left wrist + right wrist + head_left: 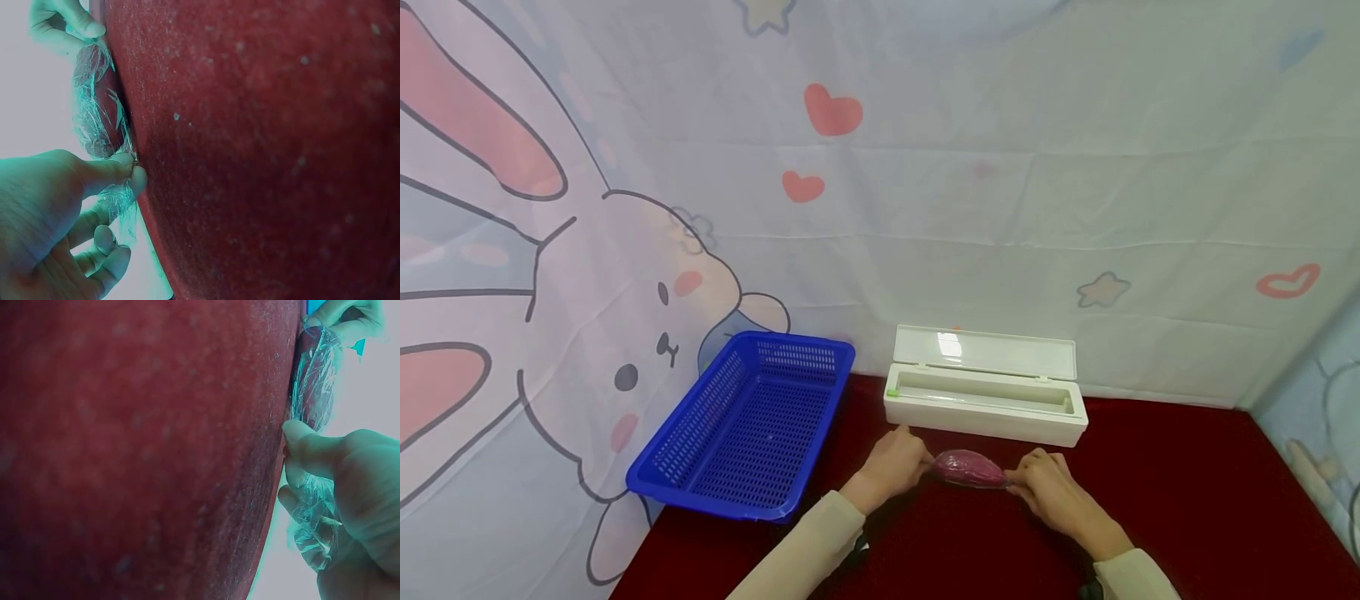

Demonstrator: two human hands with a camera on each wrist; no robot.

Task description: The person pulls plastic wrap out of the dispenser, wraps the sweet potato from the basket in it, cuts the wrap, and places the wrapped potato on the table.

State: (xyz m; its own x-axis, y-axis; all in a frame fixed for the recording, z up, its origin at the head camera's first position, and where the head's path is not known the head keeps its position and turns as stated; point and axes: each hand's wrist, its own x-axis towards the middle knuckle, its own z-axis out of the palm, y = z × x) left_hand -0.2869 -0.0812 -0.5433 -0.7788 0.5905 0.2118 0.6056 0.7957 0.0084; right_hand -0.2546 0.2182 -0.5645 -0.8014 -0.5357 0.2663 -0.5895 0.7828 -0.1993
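A reddish-purple oblong item (pixel 968 468), wrapped in clear cling film, lies between the two hands just above or on the red cloth. My left hand (pixel 895 467) pinches the twisted film at its left end. At the right end, my right hand (pixel 1052 492) pinches the other film tail between thumb and finger. Loose crumpled film (pixel 122 206) trails below the left fingertips in the left wrist view. In the right wrist view, more film (pixel 315 519) bunches inside the right fingers. What exactly is wrapped cannot be made out.
Behind the hands stands a white cling film dispenser box (pixel 985 425), its clear lid (pixel 985 352) raised. A blue perforated plastic basket (pixel 808 467) sits to the left on the red cloth (pixel 1210 483). A printed curtain (pixel 970 208) hangs behind.
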